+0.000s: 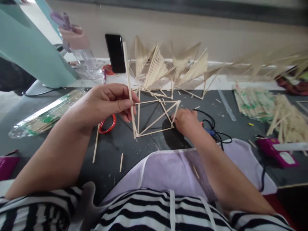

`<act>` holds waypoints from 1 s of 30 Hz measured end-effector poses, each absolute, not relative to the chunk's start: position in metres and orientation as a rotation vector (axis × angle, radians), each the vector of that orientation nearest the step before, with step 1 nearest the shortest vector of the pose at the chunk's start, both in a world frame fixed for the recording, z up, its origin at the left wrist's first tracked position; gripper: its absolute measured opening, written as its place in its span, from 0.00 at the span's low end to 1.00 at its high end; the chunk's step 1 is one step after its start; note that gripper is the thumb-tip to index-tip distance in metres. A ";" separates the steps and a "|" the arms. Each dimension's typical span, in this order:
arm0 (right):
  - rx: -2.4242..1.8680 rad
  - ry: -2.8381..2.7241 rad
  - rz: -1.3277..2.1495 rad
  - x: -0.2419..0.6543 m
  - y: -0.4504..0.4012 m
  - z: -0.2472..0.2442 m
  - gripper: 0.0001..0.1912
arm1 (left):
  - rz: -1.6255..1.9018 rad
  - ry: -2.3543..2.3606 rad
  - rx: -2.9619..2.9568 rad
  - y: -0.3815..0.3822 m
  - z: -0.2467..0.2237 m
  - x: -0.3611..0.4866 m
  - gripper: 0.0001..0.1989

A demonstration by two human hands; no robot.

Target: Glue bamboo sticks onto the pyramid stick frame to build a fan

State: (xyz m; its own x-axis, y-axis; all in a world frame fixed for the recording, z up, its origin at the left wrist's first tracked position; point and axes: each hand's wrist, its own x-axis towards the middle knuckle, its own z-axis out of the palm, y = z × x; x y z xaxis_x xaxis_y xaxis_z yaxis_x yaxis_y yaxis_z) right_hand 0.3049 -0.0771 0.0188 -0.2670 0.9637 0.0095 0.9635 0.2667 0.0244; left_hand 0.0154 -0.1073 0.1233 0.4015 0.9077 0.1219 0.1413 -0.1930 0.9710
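My left hand [113, 102] pinches a long thin wooden stick [127, 67], which stands nearly upright against the left side of a stick frame [158, 131]. This open frame is made of thin wooden sticks joined at the corners, with diagonals across it. At its right end, my right hand [186, 122] is closed around the corner area, its fingertips partly hidden. Red-handled scissors [107, 125] lie beside my left wrist. Behind the frame stand fan-shaped stick models [156, 65]. A loose stick [96, 144] and a short piece [121, 162] rest on the dark table.
At the left are a plastic pack of sticks [48, 112] and a clear bottle [84, 54]. A black phone [115, 53] leans against the wall. To the right lie black cable [214, 122], packed sticks [252, 101], loose sticks [286, 118] and a purple packet [276, 152].
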 end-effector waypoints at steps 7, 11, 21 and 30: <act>2.214 2.715 0.091 0.315 -0.094 0.031 0.11 | 0.741 1.084 1.679 -0.107 0.124 0.026 0.04; 2.459 2.809 0.041 0.312 -0.107 0.048 0.10 | 0.683 1.122 1.720 -0.107 0.121 0.027 0.05; 2.297 3.397 -1.116 0.263 -0.130 0.111 0.09 | 0.532 0.970 1.901 -0.117 0.124 0.033 0.10; 1.762 3.311 -1.692 0.219 -0.121 0.107 0.13 | 0.617 0.896 1.905 -0.119 0.111 0.045 0.08</act>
State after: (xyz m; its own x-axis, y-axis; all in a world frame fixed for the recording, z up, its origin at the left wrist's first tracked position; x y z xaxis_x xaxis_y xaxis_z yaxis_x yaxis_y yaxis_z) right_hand 0.2191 -0.1207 0.1073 -0.2762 0.8784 0.3901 0.1983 0.4493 -0.8711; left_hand 0.0453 -0.1193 0.1108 0.6106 0.7901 0.0545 0.3333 -0.3188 0.8873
